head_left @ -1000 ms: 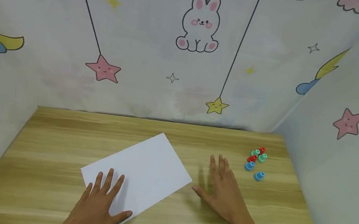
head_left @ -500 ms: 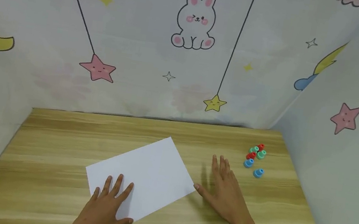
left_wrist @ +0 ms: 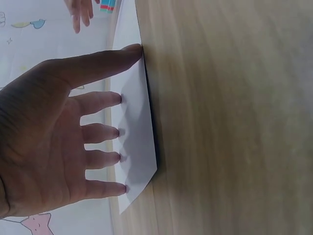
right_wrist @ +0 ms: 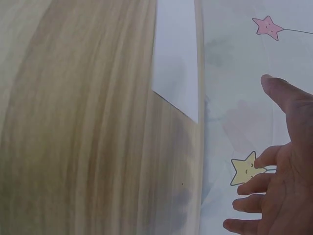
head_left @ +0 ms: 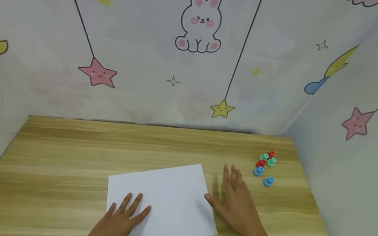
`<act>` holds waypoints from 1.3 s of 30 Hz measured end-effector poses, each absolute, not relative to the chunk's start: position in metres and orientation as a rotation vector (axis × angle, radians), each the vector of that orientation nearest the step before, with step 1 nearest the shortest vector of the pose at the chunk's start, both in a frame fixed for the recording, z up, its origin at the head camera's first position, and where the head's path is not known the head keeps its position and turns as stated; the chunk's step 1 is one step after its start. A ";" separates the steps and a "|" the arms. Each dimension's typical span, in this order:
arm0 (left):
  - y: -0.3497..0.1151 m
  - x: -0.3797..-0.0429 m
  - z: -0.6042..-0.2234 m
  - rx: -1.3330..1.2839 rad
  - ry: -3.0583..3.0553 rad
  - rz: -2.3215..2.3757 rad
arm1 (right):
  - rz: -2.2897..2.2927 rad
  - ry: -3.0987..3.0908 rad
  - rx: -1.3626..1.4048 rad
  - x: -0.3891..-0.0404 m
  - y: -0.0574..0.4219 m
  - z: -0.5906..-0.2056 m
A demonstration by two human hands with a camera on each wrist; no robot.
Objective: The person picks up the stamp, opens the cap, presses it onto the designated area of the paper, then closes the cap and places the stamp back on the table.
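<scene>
A blank white sheet of paper [head_left: 168, 203] lies slightly turned on the wooden table. Spread fingertips of my left hand [head_left: 116, 226] press on its near left part; in the left wrist view the same hand [left_wrist: 63, 132] has its thumb at the paper's edge and its fingertips on the paper [left_wrist: 137, 122]. My right hand [head_left: 238, 206] hovers over the right edge of the paper, fingers straight and holding nothing. In the right wrist view that hand [right_wrist: 283, 166] appears raised above the tabletop, apart from the paper [right_wrist: 177, 58].
Several small red, green and blue stepped plastic pegs stand at the back right, among them a blue one [head_left: 268, 181] set a little apart. A patterned cloth wall [head_left: 140, 52] rises behind the table [head_left: 58, 147], and others flank it.
The paper has slid right and turned clockwise under my left hand, which moved right with it. Its right edge now lies beneath my right hand, which has stayed nearly still.
</scene>
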State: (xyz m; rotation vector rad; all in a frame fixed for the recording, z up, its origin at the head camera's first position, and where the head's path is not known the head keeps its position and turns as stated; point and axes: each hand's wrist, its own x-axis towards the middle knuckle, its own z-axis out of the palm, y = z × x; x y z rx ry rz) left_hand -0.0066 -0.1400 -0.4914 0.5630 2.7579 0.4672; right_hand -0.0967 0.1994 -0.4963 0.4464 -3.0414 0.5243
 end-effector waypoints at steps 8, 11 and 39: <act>-0.132 -0.003 -0.494 0.740 2.710 0.409 | 0.523 -3.064 0.413 -0.099 0.203 -0.497; -0.130 -0.002 -0.494 0.773 2.706 0.412 | 0.506 -3.068 0.405 -0.099 0.204 -0.498; -0.137 -0.017 -0.493 0.884 3.382 1.189 | 0.649 -2.641 -0.143 -0.148 0.265 -0.493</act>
